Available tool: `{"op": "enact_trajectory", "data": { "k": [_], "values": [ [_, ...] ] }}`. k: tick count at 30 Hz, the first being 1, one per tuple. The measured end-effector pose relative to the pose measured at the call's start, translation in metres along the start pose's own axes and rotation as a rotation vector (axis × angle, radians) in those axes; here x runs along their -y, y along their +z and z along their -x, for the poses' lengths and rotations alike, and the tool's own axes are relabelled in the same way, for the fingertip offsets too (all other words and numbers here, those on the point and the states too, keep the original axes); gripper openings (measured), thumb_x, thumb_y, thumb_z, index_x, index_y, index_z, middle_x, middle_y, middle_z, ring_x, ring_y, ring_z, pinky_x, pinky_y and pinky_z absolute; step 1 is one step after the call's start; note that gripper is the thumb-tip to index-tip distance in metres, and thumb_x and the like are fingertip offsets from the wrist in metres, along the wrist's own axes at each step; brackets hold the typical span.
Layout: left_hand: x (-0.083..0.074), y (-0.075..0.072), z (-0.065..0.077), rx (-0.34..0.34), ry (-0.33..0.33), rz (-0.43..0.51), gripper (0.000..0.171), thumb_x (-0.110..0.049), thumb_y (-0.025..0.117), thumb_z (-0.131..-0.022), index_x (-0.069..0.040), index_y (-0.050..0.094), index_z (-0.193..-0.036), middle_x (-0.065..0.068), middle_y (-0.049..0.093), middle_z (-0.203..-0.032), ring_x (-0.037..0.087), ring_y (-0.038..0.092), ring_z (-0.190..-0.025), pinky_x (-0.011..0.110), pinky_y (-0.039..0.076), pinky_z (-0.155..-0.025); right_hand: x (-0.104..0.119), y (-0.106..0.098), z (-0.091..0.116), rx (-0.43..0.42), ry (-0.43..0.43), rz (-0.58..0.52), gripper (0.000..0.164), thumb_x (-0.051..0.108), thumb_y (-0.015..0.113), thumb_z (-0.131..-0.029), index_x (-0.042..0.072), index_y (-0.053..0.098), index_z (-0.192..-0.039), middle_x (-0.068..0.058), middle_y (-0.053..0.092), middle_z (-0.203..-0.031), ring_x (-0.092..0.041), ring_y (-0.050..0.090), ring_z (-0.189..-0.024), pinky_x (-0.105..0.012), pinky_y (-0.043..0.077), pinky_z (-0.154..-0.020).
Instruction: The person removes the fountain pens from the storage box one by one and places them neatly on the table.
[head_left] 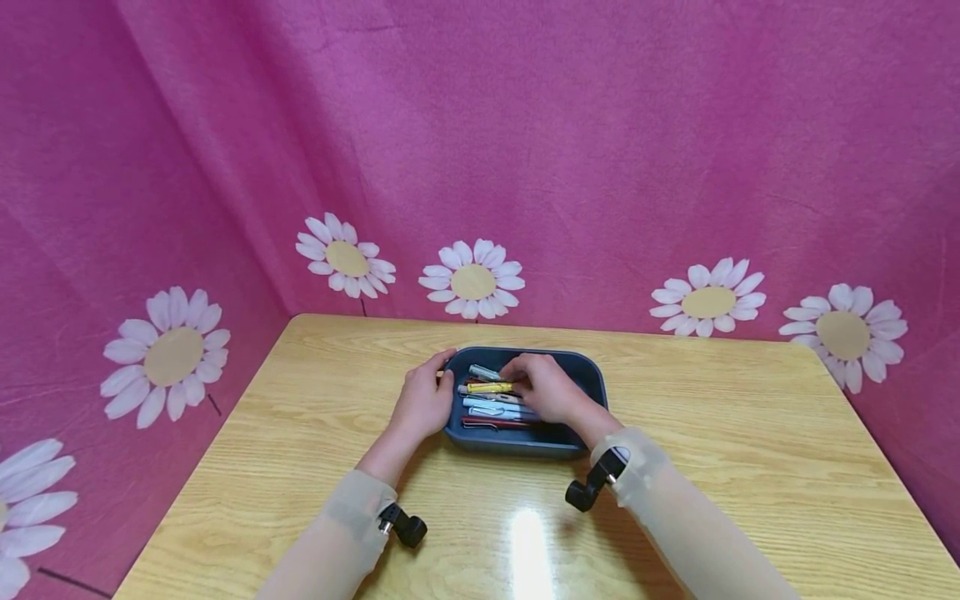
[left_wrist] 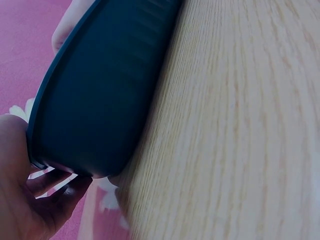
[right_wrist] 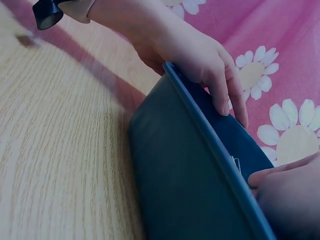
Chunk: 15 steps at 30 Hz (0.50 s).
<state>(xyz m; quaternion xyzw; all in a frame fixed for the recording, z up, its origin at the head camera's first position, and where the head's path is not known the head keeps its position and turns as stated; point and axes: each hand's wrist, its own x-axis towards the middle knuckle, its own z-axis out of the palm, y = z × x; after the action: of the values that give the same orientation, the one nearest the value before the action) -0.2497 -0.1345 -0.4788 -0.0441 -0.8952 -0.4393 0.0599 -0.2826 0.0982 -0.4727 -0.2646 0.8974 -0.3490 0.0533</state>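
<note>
A dark blue-grey plastic tray [head_left: 517, 448] sits on the table and holds several pens lying side by side. My left hand [head_left: 425, 400] grips the tray's left end; in the left wrist view that hand [left_wrist: 35, 195] has its fingers against the outer wall. Inside the tray, my right hand [head_left: 550, 387] pinches the right end of a yellow pen [head_left: 487, 387]. Around it lie a grey pen [head_left: 483, 372], light blue pens [head_left: 498, 407] and a dark red pen [head_left: 495, 423]. In the right wrist view, the right hand [right_wrist: 295, 195] hides its own fingertips.
The wooden table [head_left: 315, 383] extends to both sides of the tray and in front of it. A pink curtain with daisies [head_left: 570, 167] hangs behind the table and along its left. Each wrist carries a small black camera [head_left: 592, 490].
</note>
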Motion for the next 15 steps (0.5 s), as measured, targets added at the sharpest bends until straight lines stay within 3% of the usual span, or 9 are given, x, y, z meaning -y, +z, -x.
{"op": "enact_trajectory", "data": {
  "k": [8,15],
  "values": [
    [0.0021,0.0009,-0.0009,-0.012,0.022,-0.003,0.041,-0.01,0.051,-0.11,-0.005,0.059,-0.15,0.019,0.065,-0.141,0.032,0.067,-0.119,0.049,0.053,-0.102,0.0025,0.0001,0.0011,0.014,0.029,0.029,0.032,-0.009,0.073,-0.093,0.003,0.076,-0.122,-0.007,0.072,-0.113,-0.022,0.064,-0.1,-0.046,0.055,-0.096],
    [0.0009,0.0009,-0.0005,0.004,-0.015,0.004,0.042,-0.014,0.05,-0.111,-0.007,0.058,-0.152,0.016,0.063,-0.144,0.03,0.066,-0.121,0.049,0.052,-0.104,0.0029,0.0007,0.0018,0.014,0.025,0.105,0.033,-0.01,0.07,-0.093,0.005,0.075,-0.122,-0.006,0.07,-0.114,-0.023,0.063,-0.104,-0.047,0.053,-0.1]
  ]
}}
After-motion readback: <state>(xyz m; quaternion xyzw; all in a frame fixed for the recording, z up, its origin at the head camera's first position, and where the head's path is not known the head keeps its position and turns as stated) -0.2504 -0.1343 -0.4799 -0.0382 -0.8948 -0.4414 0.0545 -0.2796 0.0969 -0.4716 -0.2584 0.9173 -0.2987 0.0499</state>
